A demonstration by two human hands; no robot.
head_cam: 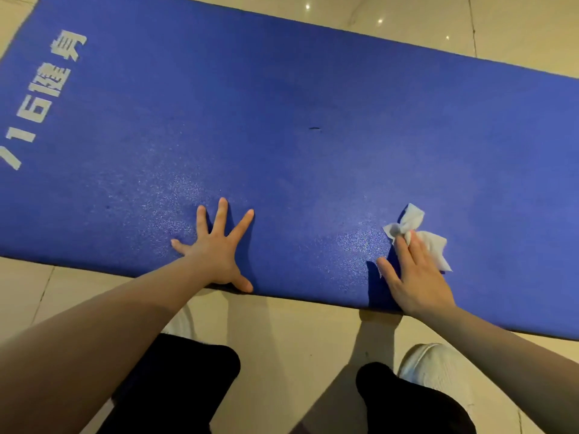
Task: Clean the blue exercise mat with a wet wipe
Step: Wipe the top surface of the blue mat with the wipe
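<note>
A: Wiping is under way in the head view. The blue mat point(313, 120) is laid flat on the tiled floor point(517, 29), and its near long edge is met by both hands.

B: How is the left hand point(216, 249) seen?

A: It is spread flat, fingers wide apart, and pressed on the mat at the near edge; nothing is gripped by it. The mat is judged to be steadied that way.

B: And the right hand point(413, 277)?

A: The crumpled white wet wipe point(419, 233) is pressed against the mat under straight fingers. Whether any finger is curled round it cannot be told.

B: How much is judged done?

A: A damp sheen is seen between the hands and just left of the left hand, so that near strip is taken as wiped. A small dark mark point(315, 129) is left untouched farther out, mid-mat. The far half and the end with the white lettering point(47, 95) look dry, so most of the surface is judged still to be cleaned.

B: Anything else noted?

A: Dark trouser legs point(188, 377) and white shoes point(438, 368) are seen below the mat's edge.
</note>
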